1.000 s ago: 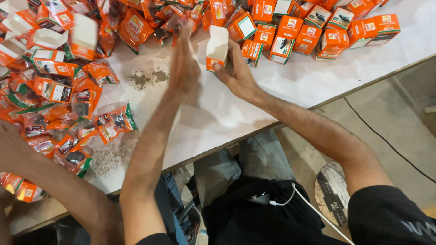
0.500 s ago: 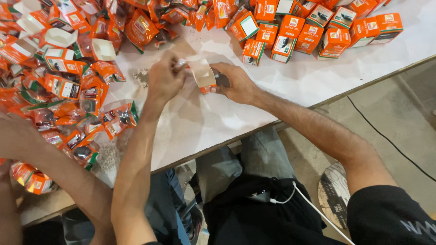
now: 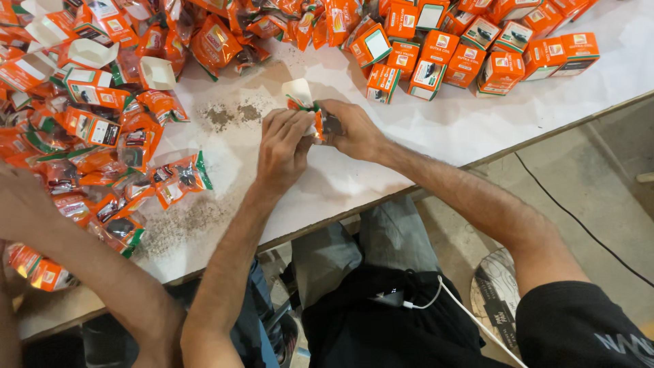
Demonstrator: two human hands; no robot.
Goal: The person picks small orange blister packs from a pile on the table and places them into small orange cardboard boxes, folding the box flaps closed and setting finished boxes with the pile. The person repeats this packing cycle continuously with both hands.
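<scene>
Orange carton (image 3: 308,109), flap up, sits pinched between your left hand (image 3: 283,146) and right hand (image 3: 351,129) over the white table (image 3: 436,129). Closed cartons (image 3: 470,54) stand finished behind; loose orange pouches (image 3: 136,136) remain heaped at your left.

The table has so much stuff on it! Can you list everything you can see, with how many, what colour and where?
small box: one, orange and white, flap open, held at the table's middle.
closed boxes: many, orange, grouped at the top right.
open boxes: several, orange with white insides, top left.
sachets: a big pile, orange with green edges, left side.
dark crumbs: patches, grey-brown, left of the hands.
table: one, white top.
cable: one, black, on the floor at right.
another person's arm: one, bottom left.
left hand: on the small box.
right hand: gripping the small box.
</scene>
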